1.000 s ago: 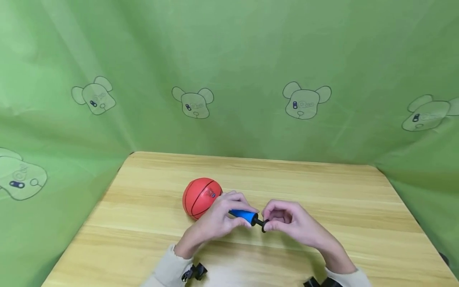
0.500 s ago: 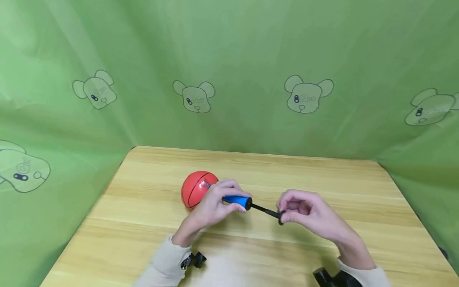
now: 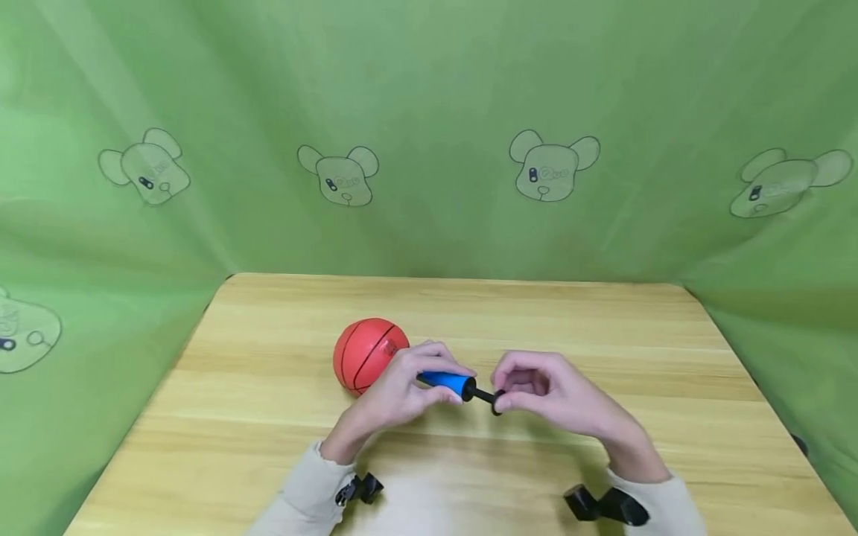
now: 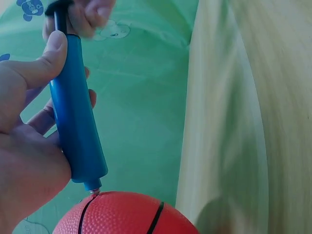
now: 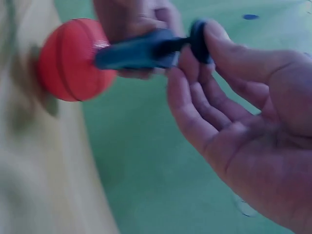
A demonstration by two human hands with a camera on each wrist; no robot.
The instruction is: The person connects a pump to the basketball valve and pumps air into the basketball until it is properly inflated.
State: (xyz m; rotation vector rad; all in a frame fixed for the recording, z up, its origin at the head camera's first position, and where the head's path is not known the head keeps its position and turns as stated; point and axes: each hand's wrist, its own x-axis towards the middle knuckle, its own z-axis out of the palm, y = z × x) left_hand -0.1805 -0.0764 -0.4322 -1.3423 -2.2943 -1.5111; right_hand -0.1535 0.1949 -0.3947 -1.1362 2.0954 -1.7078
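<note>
A small red basketball with black lines rests on the table, left of centre. My left hand grips the blue barrel of a hand pump beside it. In the left wrist view the pump's metal tip meets the ball's surface; how deep it goes is hidden. With thumb and fingers my right hand pinches the black plunger handle at the pump's other end. A short length of black rod shows between barrel and handle.
The wooden table spans the lower view. Behind it and along its sides hangs a green curtain printed with bear heads. Black wrist cameras sit at the left sleeve and the right sleeve.
My right hand drew the plunger out to the right, then pushed it back toward the barrel, so less rod shows now. The left hand stays around the barrel; the head view shifted slightly.
</note>
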